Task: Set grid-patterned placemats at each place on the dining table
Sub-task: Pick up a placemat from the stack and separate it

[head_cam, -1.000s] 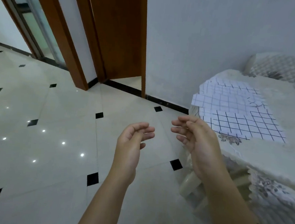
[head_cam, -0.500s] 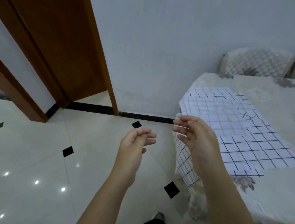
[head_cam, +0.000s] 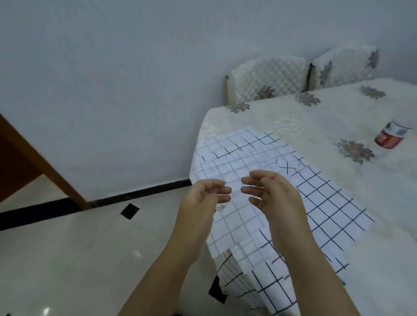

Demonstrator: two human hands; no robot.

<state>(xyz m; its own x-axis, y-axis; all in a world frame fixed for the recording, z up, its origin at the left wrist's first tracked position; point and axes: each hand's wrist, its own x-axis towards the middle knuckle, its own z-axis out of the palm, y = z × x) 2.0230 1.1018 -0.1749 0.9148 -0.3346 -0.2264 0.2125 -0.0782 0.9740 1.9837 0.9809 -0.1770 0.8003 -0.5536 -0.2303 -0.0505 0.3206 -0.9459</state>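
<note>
The grid-patterned placemats (head_cam: 323, 204) lie in a loose, overlapping heap on the near corner of the dining table (head_cam: 386, 196). Some sheets lie flat on the cloth, and others hang over the table's edge towards the floor. Their grid lines are dark on some sheets and pale on others. Both hands are raised in front of the heap, apart from each other and holding nothing. The left hand (head_cam: 199, 197) is over the table's edge with its fingers loosely curled. The right hand (head_cam: 274, 195) is over the mats, also loosely curled, with its fingertips pointing towards the left hand. Whether either hand touches the mats cannot be told. The table wears a cream cloth with grey flower patches. Further along it, well apart from the mats, stands a bottle (head_cam: 399, 123) with a red cap and a red label. Two chairs (head_cam: 268, 80) with quilted covers stand side by side at the table's far edge, against the pale wall (head_cam: 134, 77). At the left is a brown door frame (head_cam: 28, 153), and a black baseboard (head_cam: 137, 193) runs above a glossy tiled floor (head_cam: 69, 259) with small black diamond insets.
</note>
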